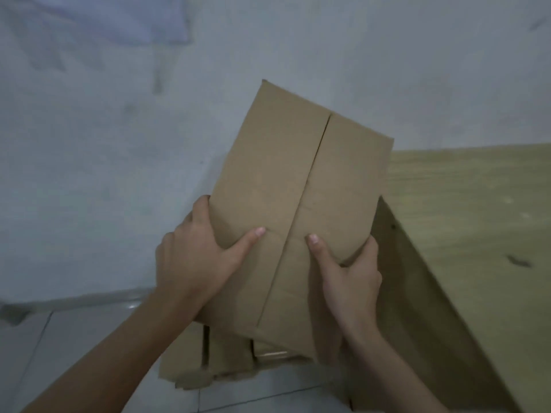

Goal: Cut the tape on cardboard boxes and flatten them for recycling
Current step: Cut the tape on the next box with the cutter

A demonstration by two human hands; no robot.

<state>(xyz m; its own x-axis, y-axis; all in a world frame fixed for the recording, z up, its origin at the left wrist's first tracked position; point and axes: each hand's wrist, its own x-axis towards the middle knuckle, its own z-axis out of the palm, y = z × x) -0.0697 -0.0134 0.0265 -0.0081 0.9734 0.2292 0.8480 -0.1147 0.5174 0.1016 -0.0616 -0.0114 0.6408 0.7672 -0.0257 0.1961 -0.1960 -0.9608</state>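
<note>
Gripping a brown cardboard box (298,186) from both sides, the person holds it up in front of a pale grey wall (119,144), its long face turned toward the camera and tilted slightly to the right. The left hand (193,257) wraps the box's left edge, fingers curled behind it and the thumb lying flat across the front face. The right hand (351,272) clasps the lower right edge the same way, thumb pressed on the front just beside the centre seam (310,180), where the two flaps meet in a dark line running from the top edge down toward the bottom. Both thumbs point toward that seam, apart from each other. Below the held box, a heap of flattened cardboard pieces (190,362) lies on the tiled floor (74,338), partly hidden by the box and the forearms. To the right stands a light wooden counter (477,204), its side panel sloping down in shadow just behind the right hand. The picture is blurred, so I cannot tell whether any tape remains on the seam.
</note>
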